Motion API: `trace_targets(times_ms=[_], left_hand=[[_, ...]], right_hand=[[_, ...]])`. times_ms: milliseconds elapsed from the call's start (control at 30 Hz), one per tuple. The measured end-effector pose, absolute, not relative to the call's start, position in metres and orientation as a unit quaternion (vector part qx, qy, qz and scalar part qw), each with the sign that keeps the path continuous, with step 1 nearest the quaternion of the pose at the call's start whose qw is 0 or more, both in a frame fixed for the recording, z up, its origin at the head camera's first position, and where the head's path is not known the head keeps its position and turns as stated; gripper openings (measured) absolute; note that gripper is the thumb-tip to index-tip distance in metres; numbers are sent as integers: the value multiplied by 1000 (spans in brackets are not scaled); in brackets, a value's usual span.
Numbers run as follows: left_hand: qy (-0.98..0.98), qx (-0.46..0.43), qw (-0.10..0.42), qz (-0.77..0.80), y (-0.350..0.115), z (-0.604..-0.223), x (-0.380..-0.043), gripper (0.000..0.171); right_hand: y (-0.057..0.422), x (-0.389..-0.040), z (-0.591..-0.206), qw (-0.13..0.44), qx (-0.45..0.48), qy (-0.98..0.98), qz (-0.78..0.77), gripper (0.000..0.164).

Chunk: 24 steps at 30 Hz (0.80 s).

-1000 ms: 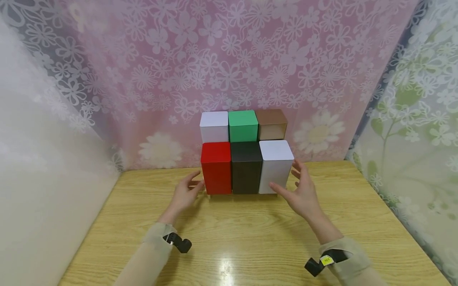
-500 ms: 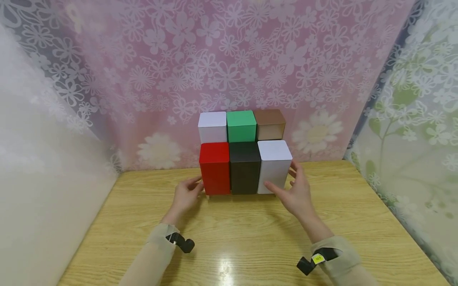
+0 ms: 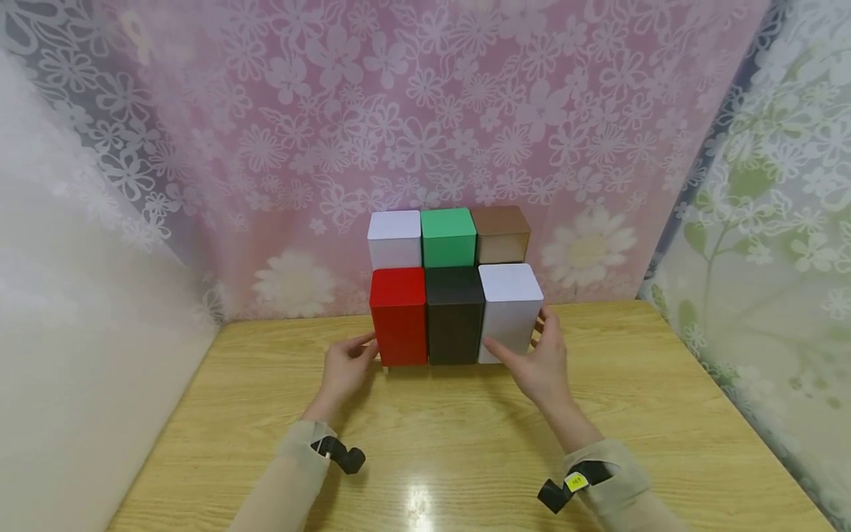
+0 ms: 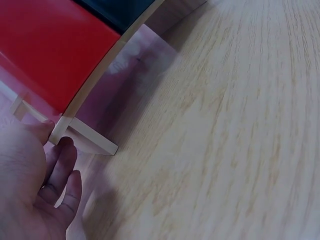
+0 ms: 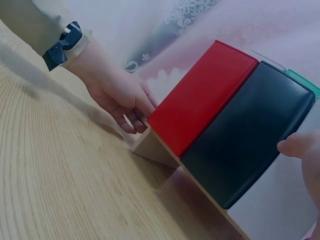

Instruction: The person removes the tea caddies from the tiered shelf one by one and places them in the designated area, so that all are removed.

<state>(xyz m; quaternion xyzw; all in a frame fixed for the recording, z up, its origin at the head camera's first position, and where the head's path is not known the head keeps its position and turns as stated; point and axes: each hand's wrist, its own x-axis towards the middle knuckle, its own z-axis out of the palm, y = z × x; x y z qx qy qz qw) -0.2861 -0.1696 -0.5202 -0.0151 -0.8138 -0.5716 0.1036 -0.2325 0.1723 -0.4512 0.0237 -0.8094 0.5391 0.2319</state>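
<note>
left hand (image 3: pixel 343 369): thumb and finger pinch the corner of the wooden stand (image 4: pixel 94 136), just beside the red box (image 3: pixel 400 325)
right hand (image 3: pixel 544 367): holds the front white box (image 3: pixel 508 314), thumb on its face, fingers at its outer side
stand: between both hands, bearing the boxes

A: Is it bright?
B: Yes, in the head view. A white spot of glare (image 3: pixel 419 508) sits on the yellow wooden table (image 3: pixel 439 428).
A: Any shadows?
B: Soft ones. In the right wrist view, a long grey one lies on the table beneath the beige cloth sleeve (image 5: pixel 35 22).
A: Are the wrist views good?
B: They're dimmer and a bit blue. The pink cloth with white flowers (image 5: pixel 270 30) looks blurry behind the smooth black box (image 5: pixel 245 135).
</note>
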Motion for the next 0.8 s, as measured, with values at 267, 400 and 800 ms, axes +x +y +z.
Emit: trace_targets(times_ms=[267,400,800], left_hand=[[-816,-4,126,-563,-168,-524,-289,24],[-820,-9,126,-559,-167,-521,-287,23],[-815,-15,126,-566,-168,-523,-285,26]], right_hand=[[165,-234,-455,265,19,-800,538,102],[162,-236,-458,277,20,-797,536,100],[156,-240,-466,345,29,-794,499,101]])
